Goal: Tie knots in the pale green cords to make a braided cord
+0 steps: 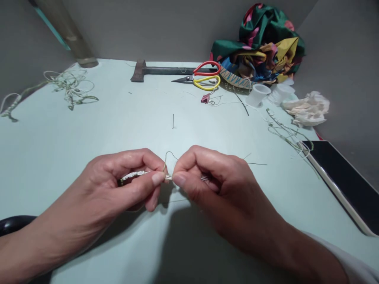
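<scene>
The left hand (118, 181) and right hand (216, 173) are pinching the white cord (135, 174), thumbs against forefingers, at frame center. Beyond them, the tabletop (133, 126) is extending to the scissors (194, 78) and hatchet (162, 71) near its rear edge, upper center. A phone (343, 185) is bounding the right; tangled cords (71, 87) are occupying upper left.

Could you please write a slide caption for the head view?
Left hand and right hand pinch white cords above a pale table, red-and-yellow-handled scissors lying beyond.
</scene>
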Motion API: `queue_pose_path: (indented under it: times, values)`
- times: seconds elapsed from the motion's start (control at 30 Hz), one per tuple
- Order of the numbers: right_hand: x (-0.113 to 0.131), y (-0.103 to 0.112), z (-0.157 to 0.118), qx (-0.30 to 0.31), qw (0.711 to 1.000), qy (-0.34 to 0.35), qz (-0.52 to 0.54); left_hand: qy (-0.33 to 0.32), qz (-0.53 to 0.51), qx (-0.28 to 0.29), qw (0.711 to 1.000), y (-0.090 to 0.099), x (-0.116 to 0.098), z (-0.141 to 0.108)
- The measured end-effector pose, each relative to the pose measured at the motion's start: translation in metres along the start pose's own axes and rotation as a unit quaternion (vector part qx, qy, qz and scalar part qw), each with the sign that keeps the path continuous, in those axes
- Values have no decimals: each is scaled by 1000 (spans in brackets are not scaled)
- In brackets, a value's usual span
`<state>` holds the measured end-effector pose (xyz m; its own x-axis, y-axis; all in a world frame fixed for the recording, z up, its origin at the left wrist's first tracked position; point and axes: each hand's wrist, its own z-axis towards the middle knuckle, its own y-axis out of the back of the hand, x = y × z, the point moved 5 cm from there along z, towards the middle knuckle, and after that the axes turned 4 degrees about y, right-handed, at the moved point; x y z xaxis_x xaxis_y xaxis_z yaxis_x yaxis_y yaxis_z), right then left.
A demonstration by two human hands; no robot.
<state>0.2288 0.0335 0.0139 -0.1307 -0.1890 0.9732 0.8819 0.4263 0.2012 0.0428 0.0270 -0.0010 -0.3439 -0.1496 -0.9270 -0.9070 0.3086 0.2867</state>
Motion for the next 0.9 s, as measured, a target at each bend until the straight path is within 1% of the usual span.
queue_pose_path:
  times: [0.1, 0.2, 0.23, 0.27, 0.37, 0.4, 0.5, 0.57, 0.67, 0.77, 0.83, 0.9]
  values:
    - [-2, 0, 3, 29, 999, -8, 24, 6, -2, -6, 1000, 0, 0, 0]
    - [-4, 3, 7, 71, 997, -14, 17, -1, 4, 30, 1000, -1, 1, 1]
    - [-4, 5, 9, 67, 998, -6, 1, -5, 4, 37, 999, -1, 2, 1]
    - [-4, 9, 11, 51, 998, 11, -22, -8, 2, 40, 999, 0, 2, 1]
    - [0, 18, 12, -26, 992, 82, -92, -19, -4, 39, 999, 2, 2, -1]
    - [0, 19, 12, -33, 989, 96, -105, -26, -3, 41, 999, 1, 1, -2]
    - [-3, 12, 12, 13, 989, 100, -107, -31, -1, 39, 999, 0, -1, -4]
    - [-2, 9, 12, 26, 985, 129, -116, -25, -9, 39, 999, 0, -2, -5]
    - [5, 13, 11, -18, 966, 209, -151, -17, -23, 35, 999, 1, -1, -3]
    - [9, 17, 9, -59, 946, 263, -178, -5, -23, 14, 1000, 6, 4, 0]
    - [10, 18, 7, -77, 937, 281, -192, 18, -29, 6, 999, 7, 9, 2]
    - [8, 18, 8, -88, 937, 272, -201, 41, -45, 5, 998, 7, 11, 3]
